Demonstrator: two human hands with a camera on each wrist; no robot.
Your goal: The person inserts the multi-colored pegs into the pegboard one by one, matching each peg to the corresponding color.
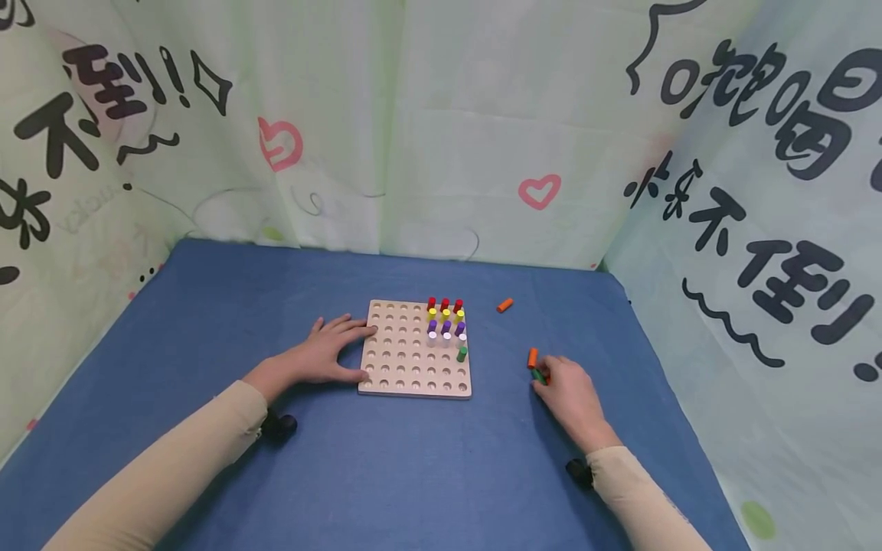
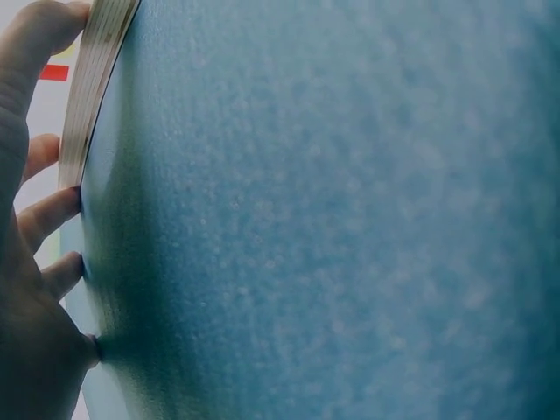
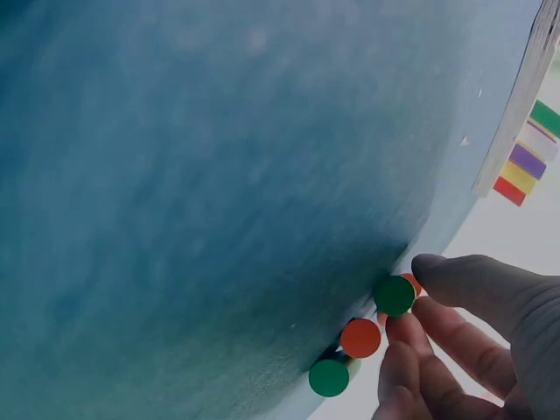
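A light wooden pegboard lies on the blue cloth. Spread along its left edge, my left hand touches it with the thumb at the near corner and a fingertip on top farther back. At the board's right side stand red, yellow, purple and white pegs in rows, plus one green peg. Right of the board, my right hand has thumb and fingertips around a green peg low over the cloth. Beside those fingers, the right wrist view shows an orange peg and another green peg.
One orange peg lies alone beyond the board's far right corner. Another orange peg is just past my right fingertips. Printed curtains enclose the blue-covered table at the back and sides.
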